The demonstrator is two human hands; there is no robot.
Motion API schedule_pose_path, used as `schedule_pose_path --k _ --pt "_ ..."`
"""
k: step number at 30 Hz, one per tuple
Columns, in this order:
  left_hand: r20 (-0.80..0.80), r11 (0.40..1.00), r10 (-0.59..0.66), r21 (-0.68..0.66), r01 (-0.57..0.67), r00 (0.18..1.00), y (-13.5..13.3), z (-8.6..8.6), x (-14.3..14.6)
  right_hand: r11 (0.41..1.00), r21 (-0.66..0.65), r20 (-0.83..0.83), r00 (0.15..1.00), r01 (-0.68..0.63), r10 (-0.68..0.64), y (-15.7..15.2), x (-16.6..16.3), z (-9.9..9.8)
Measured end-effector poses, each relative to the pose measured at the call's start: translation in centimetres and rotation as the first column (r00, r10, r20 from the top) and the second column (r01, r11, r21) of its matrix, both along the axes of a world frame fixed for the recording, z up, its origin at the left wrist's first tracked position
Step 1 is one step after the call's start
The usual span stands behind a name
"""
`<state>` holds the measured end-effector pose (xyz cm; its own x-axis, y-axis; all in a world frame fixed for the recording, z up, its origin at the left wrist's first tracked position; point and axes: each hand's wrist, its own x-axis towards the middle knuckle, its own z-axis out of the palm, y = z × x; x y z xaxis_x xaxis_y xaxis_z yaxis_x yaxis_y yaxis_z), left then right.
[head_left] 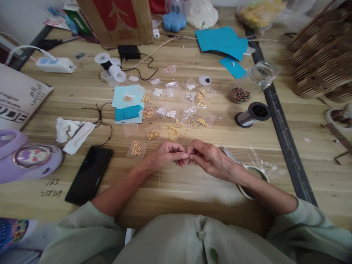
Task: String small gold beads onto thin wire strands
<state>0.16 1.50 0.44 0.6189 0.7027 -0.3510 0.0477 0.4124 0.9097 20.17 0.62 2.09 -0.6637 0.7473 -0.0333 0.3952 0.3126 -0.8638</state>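
My left hand and my right hand meet fingertip to fingertip above the table, both pinched closed. A tiny gold bead shows between the fingertips, and thin pale thread hangs below my left hand. Which hand grips which part is too small to tell. Just beyond the fingers lie loose gold beads and small bags of gold beads. White-handled scissors lie partly under my right forearm.
A black phone and crumpled white tissue lie at left. Right of the bead bags are a wire spool and a jar of mixed beads. A cardboard box stands at the back, near blue sheets.
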Motion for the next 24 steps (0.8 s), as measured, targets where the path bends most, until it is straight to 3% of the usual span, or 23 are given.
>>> schedule_pose_path --k 12,24 --pt "-0.026 0.997 -0.008 0.076 0.01 1.0 -0.12 -0.25 -0.24 1.0 -0.009 0.048 0.999 0.012 -0.011 0.09 0.1 0.8" --pt "-0.016 0.997 0.001 0.075 0.001 1.0 -0.2 -0.23 -0.01 0.978 -0.199 0.006 0.998 0.056 -0.056 -0.02 0.0 0.58"
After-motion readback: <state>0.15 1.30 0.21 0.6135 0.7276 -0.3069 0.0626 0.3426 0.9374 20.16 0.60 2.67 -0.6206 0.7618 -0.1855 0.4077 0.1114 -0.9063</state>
